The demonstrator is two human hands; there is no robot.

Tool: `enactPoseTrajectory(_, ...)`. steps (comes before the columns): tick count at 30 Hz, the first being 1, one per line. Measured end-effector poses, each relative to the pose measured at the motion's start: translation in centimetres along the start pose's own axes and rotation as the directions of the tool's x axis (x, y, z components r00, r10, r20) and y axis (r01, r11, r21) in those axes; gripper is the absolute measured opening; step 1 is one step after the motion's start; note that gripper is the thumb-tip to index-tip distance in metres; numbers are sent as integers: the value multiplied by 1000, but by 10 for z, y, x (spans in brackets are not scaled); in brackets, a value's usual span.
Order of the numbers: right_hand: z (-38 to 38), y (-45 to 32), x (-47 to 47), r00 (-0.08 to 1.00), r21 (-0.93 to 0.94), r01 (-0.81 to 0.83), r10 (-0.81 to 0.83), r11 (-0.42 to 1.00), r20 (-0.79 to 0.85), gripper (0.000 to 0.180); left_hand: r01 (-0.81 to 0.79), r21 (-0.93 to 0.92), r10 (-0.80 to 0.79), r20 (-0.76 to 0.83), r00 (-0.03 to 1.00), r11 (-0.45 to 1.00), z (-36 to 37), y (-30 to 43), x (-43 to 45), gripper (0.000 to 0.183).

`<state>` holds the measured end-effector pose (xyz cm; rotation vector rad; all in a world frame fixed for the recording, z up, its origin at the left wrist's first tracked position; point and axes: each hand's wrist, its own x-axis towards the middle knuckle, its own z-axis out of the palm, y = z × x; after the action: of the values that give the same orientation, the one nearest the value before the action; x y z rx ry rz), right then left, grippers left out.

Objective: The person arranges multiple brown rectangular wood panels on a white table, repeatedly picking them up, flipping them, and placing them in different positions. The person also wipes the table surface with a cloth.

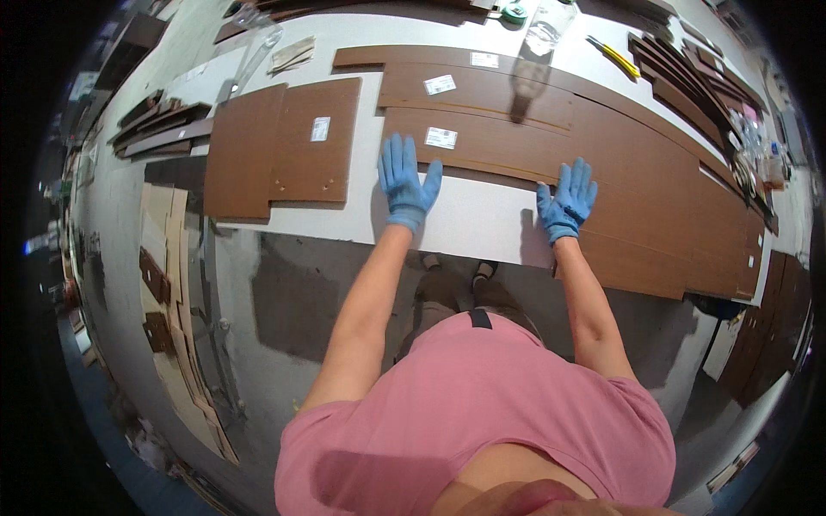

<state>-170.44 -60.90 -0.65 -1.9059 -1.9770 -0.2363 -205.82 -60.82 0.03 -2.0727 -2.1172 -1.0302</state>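
On a white worktable [471, 213] lie several flat brown panels. My left hand [406, 184], in a blue glove, is spread with its fingertips at the near left edge of a brown panel [490, 138] that bears a white label [441, 137]. My right hand [568, 200], gloved alike, is spread over the right end of that panel's near edge, beside wider brown boards [645, 226]. Whether the palms press down cannot be told. Neither hand grasps anything. Left of my left hand lie two more brown panels, the right one [316, 161] with a white label and small holes.
A yellow utility knife [613, 57], a green tape measure [514, 14] and a clear plastic bottle [545, 32] are along the far side. Stacked brown strips [684, 90] stand at the far right, others [161, 129] at the left. Light boards [171, 258] lie lower left.
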Motion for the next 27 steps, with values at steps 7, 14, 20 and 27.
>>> enactPoseTrajectory(7,33,-172,19,958,181,247,-268,952,102,74,364,20,-361,189,913,931,-153,-60,-186,76)
enactPoseTrajectory(14,75,-236,12,959,-53,186,-170,981,225,94,645,210,-675,131,726,735,-292,-223,-283,74)
enactPoseTrajectory(20,65,-227,36,917,-105,199,-147,974,371,87,869,96,-868,-68,493,486,-339,-351,-275,74)
enactPoseTrajectory(27,69,-299,104,785,-89,-212,224,973,577,72,881,55,-877,-78,473,470,-364,-479,-255,76)
